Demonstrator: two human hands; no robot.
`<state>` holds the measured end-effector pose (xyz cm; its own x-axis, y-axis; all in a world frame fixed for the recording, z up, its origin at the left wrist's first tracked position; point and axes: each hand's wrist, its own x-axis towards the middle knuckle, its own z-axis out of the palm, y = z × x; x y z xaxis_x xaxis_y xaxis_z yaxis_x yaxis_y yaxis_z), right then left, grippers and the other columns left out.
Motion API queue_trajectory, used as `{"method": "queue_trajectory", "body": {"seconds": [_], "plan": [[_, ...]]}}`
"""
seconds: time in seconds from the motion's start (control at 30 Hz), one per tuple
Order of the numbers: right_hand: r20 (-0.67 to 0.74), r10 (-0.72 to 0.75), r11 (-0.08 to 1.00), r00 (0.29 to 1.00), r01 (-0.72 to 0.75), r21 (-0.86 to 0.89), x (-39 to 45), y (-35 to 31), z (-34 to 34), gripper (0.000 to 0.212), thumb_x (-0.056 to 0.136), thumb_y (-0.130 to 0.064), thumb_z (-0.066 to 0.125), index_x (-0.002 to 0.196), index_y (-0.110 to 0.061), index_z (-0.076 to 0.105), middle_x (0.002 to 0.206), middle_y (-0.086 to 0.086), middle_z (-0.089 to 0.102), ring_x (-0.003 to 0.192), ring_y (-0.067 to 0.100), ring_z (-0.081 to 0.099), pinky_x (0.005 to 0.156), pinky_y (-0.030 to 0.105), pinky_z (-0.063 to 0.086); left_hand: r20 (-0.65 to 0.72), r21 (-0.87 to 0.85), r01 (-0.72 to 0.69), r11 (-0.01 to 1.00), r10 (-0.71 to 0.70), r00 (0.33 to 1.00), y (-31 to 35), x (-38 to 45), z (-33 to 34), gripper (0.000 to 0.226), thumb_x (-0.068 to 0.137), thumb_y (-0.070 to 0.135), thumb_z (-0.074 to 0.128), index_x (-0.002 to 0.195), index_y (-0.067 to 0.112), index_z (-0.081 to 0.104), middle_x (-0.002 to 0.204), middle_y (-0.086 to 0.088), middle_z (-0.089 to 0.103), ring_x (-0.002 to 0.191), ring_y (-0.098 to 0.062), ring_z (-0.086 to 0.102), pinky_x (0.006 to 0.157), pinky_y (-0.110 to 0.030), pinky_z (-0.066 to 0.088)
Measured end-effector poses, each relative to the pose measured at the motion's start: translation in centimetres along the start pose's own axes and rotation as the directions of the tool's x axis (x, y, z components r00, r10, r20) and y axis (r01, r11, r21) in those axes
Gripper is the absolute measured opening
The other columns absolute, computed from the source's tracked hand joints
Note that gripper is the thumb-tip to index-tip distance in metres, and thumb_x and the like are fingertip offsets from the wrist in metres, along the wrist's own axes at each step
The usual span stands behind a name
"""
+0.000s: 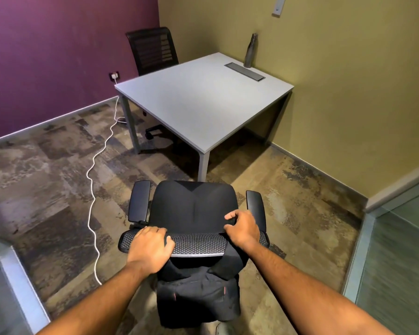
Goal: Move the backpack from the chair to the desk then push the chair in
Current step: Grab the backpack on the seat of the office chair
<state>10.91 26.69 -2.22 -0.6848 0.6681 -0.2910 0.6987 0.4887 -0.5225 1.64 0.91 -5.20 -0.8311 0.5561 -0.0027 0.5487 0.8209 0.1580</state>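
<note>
A black office chair (194, 204) stands in front of me with its seat facing the grey desk (198, 105), a short gap away from it. Over the mesh backrest (198, 244) hangs a black backpack (198, 298) with small red marks, on the side nearest me. My left hand (150, 247) lies over the left end of the backrest top, fingers curled on its edge. My right hand (243, 228) is at the right end, fingers closed on a black backpack strap (230, 221) that runs over the backrest.
A metal bottle (250, 49) and a cable hatch (244, 71) are at the desk's far edge by the wall. A second black chair (153, 52) sits behind the desk. A white cable (92, 189) snakes across the floor at left. Glass partitions (397, 250) flank both sides.
</note>
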Motion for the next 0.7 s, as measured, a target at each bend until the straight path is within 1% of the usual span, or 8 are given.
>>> {"method": "queue_trajectory", "body": {"seconds": [0.17, 0.27, 0.33, 0.4, 0.47, 0.53, 0.6, 0.7], "plan": [[-0.219, 0.089, 0.988, 0.972, -0.059, 0.14, -0.6, 2.3, -1.9, 0.016, 0.083, -0.022, 0.07, 0.088, -0.037, 0.068, 0.105, -0.006, 0.049, 0.081, 0.021, 0.059, 0.071, 0.03, 0.041, -0.002, -0.011, 0.011, 1.0, -0.011, 1.0, 0.2, 0.0, 0.0, 0.052, 0.084, 0.044, 0.03, 0.096, 0.019, 0.074, 0.095, -0.003, 0.075, 0.093, -0.023, 0.068, 0.087, -0.037, 0.052], [-0.308, 0.146, 0.96, 0.94, -0.06, 0.274, -1.5, 4.1, -2.5, 0.016, 0.08, -0.021, 0.074, 0.087, -0.035, 0.068, 0.102, -0.007, 0.051, 0.077, 0.019, 0.058, 0.071, 0.032, 0.044, -0.003, -0.02, 0.033, 0.999, -0.033, 0.999, 0.3, -0.2, 0.1, 0.052, 0.083, 0.044, 0.029, 0.092, 0.019, 0.074, 0.092, -0.003, 0.075, 0.09, -0.023, 0.068, 0.085, -0.037, 0.053], [-0.35, 0.232, 0.925, 0.907, -0.094, 0.368, -2.1, 5.3, -2.8, 0.018, 0.082, -0.018, 0.073, 0.087, -0.034, 0.068, 0.104, -0.005, 0.053, 0.078, 0.022, 0.06, 0.073, 0.035, 0.046, -0.002, -0.019, 0.049, 0.999, -0.049, 0.999, 0.3, -0.2, 0.2, 0.052, 0.083, 0.044, 0.029, 0.091, 0.019, 0.074, 0.09, -0.003, 0.075, 0.088, -0.024, 0.068, 0.083, -0.037, 0.053], [-0.354, 0.382, 0.851, 0.854, -0.176, 0.494, -2.4, 6.9, -3.0, 0.016, 0.085, -0.016, 0.072, 0.09, -0.031, 0.069, 0.107, -0.001, 0.056, 0.083, 0.026, 0.06, 0.079, 0.035, 0.046, 0.009, -0.014, 0.056, 0.998, -0.056, 0.998, 0.4, -0.1, 0.2, 0.052, 0.083, 0.044, 0.029, 0.089, 0.019, 0.074, 0.089, -0.004, 0.075, 0.086, -0.025, 0.069, 0.081, -0.037, 0.053], [-0.327, 0.504, 0.774, 0.799, -0.25, 0.582, -2.5, 8.7, -3.0, 0.008, 0.085, -0.022, 0.073, 0.09, -0.027, 0.069, 0.111, 0.003, 0.063, 0.086, 0.029, 0.063, 0.085, 0.037, 0.05, 0.019, -0.006, 0.058, 0.998, -0.058, 0.998, 0.5, 0.0, 0.1, 0.05, 0.083, 0.044, 0.03, 0.086, 0.019, 0.074, 0.086, -0.004, 0.075, 0.084, -0.026, 0.069, 0.078, -0.038, 0.054], [-0.274, 0.554, 0.728, 0.786, -0.299, 0.616, -2.5, 10.3, -2.3, 0.009, 0.081, -0.028, 0.076, 0.086, -0.028, 0.068, 0.112, 0.005, 0.069, 0.087, 0.028, 0.067, 0.089, 0.041, 0.055, 0.026, -0.003, 0.064, 0.998, -0.063, 0.998, 0.5, -0.1, 0.2, 0.048, 0.083, 0.043, 0.031, 0.082, 0.018, 0.072, 0.082, -0.005, 0.074, 0.081, -0.028, 0.068, 0.075, -0.038, 0.053], [-0.234, 0.568, 0.714, 0.789, -0.331, 0.617, -2.4, 11.5, -1.2, 0.012, 0.079, -0.032, 0.077, 0.085, -0.029, 0.067, 0.11, 0.005, 0.07, 0.09, 0.028, 0.068, 0.089, 0.044, 0.057, 0.026, -0.001, 0.065, 0.998, -0.065, 0.998, 0.6, -0.1, 0.2, 0.047, 0.082, 0.042, 0.032, 0.079, 0.018, 0.071, 0.079, -0.006, 0.073, 0.078, -0.03, 0.068, 0.072, -0.039, 0.053], [-0.173, 0.592, 0.686, 0.787, -0.379, 0.621, -2.3, 11.8, 0.0, 0.014, 0.077, -0.032, 0.076, 0.088, -0.028, 0.068, 0.105, 0.005, 0.071, 0.091, 0.029, 0.069, 0.088, 0.045, 0.058, 0.035, 0.008, 0.068, 0.998, -0.068, 0.997, 0.7, 0.0, 0.2, 0.047, 0.082, 0.042, 0.032, 0.079, 0.017, 0.072, 0.08, -0.007, 0.073, 0.079, -0.03, 0.068, 0.073, -0.039, 0.053]]}}
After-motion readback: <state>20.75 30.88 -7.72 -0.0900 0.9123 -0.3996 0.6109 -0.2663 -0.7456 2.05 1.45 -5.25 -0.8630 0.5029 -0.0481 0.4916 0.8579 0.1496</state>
